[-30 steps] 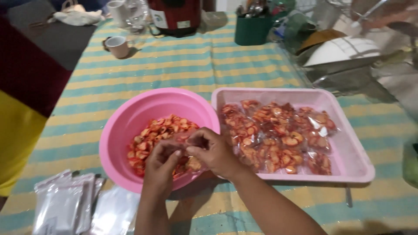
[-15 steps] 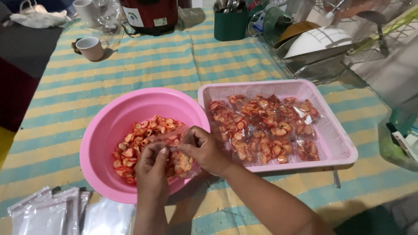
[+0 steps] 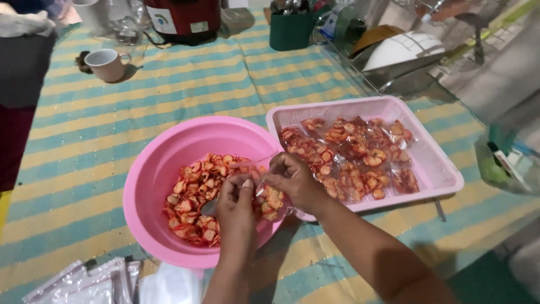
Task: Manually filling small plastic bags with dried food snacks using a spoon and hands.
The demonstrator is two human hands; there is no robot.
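Lying at the bottom edge, a pile of empty clear plastic bags [image 3: 84, 281] is cut off by the frame, so their number is hard to tell. Just above them, both hands meet over the near side of the pink bowl [image 3: 185, 146]. The left hand [image 3: 236, 205] pinches with curled fingers the edge of a small clear bag [image 3: 270, 200], and the right hand [image 3: 292, 180] has its grip closed on the same bag from the other side; the bag is partly filled with red-orange chips and mostly hidden by the fingers. More loose chips [image 3: 194, 200] lie in the bowl. Beside it on the right, touching it, a pink tray [image 3: 444, 169] holds filled clear bags [image 3: 354, 157]. Farther on the striped tabletop [image 3: 112, 112] stand a pale cup [image 3: 107, 65], a red appliance [image 3: 183, 19] with a white label, and a dark green container [image 3: 289, 31].
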